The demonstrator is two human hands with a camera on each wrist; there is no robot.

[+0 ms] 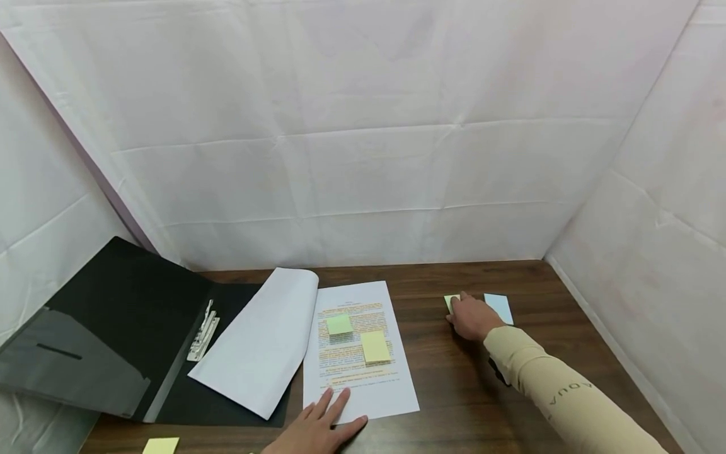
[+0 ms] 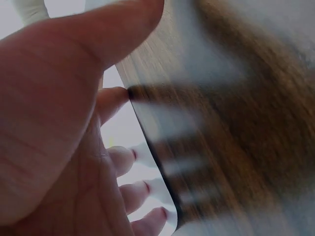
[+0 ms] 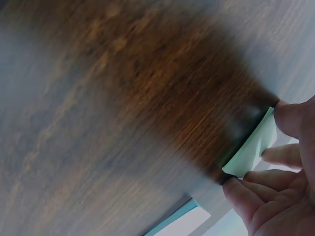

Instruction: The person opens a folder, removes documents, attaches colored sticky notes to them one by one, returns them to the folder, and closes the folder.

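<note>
- A pale green sticky-note pad (image 1: 450, 301) lies on the wooden table (image 1: 454, 384), right of the printed page and just left of a light blue pad (image 1: 500, 307).
- The right hand (image 1: 473, 318) sits over the green pad's near side; only the pad's far corner shows past the fingertips in the head view.
- The right wrist view shows the pad (image 3: 251, 150) pinched at its edges, the thumb (image 3: 241, 194) at one end and a finger (image 3: 293, 118) at the other, the fingers curled about it.
- The blue pad (image 3: 179, 221) lies just beside the hand, apart from the green one.
- The left hand (image 1: 317, 429) lies flat on the bottom edge of the printed page (image 1: 357, 353), fingers straight and spread, gripping nothing.
- In the left wrist view, the fingertips (image 2: 118, 98) touch the paper's edge; the rest is blurred.
- Two sticky notes are stuck on the page: a green one (image 1: 339, 324) and a yellow one (image 1: 375, 346) just below and right of it.
- A white sheet (image 1: 261, 340) is turned back to the left, over an open black folder (image 1: 119, 328) with a metal clip (image 1: 203, 331).
- Another yellow pad (image 1: 161, 446) lies at the near table edge, well apart from both hands.
</note>
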